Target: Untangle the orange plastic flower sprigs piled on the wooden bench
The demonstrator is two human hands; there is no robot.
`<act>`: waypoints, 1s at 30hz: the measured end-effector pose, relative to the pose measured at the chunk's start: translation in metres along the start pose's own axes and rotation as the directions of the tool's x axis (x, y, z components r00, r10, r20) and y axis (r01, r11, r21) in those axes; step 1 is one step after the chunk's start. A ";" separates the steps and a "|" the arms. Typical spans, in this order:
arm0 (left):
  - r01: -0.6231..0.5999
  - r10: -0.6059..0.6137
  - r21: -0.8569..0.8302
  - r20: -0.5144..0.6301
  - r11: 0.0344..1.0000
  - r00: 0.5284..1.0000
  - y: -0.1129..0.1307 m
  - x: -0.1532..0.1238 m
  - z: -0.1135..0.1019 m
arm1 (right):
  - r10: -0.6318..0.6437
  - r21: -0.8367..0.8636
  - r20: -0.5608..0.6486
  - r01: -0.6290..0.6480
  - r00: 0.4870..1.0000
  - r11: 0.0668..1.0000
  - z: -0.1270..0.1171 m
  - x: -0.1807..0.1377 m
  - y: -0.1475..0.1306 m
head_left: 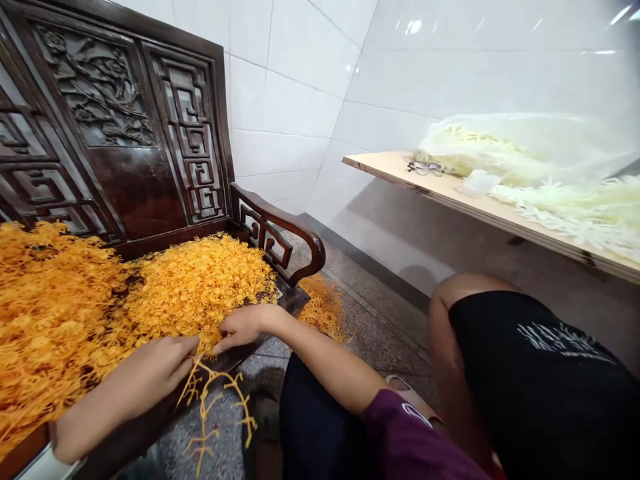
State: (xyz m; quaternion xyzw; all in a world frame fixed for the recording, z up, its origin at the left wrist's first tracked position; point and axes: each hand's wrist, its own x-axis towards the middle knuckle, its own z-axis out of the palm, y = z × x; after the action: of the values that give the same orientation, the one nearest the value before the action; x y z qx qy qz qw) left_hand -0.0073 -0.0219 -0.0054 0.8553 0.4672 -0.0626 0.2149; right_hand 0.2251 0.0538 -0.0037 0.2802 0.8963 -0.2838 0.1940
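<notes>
My left hand [167, 360] is closed on an orange branching plastic stem [204, 400], which hangs below the fingers with its thin forked twigs spread out. Close beside it, my right hand [243, 327] has its fingers curled together at the front edge of a heap of small orange plastic pieces [200, 280]. What the right fingertips hold, if anything, is too small to make out. A second, deeper heap of orange branching pieces [45, 320] lies to the left, partly behind my left forearm. Both heaps rest on a dark carved wooden bench [135, 200].
The bench's curved armrest [305, 247] stands just beyond my right hand. More orange pieces [323, 307] lie on the speckled floor past it. To the right, a wooden tabletop [380, 167] bears glasses [425, 168] and pale yellow strands [565, 207]. A bent leg in black shorts [530, 373] is below.
</notes>
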 end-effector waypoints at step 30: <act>-0.058 -0.272 -0.524 -0.529 0.850 0.804 -0.014 0.000 0.002 | 0.073 0.723 -0.563 0.448 0.823 0.526 0.021 0.051 -0.064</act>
State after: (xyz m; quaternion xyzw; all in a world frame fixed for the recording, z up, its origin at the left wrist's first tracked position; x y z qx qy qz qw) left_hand -0.0191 -0.0159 -0.0114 0.7137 0.5588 0.3186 0.2772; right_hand 0.1504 0.0174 -0.0200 0.3009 0.6935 -0.6048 -0.2503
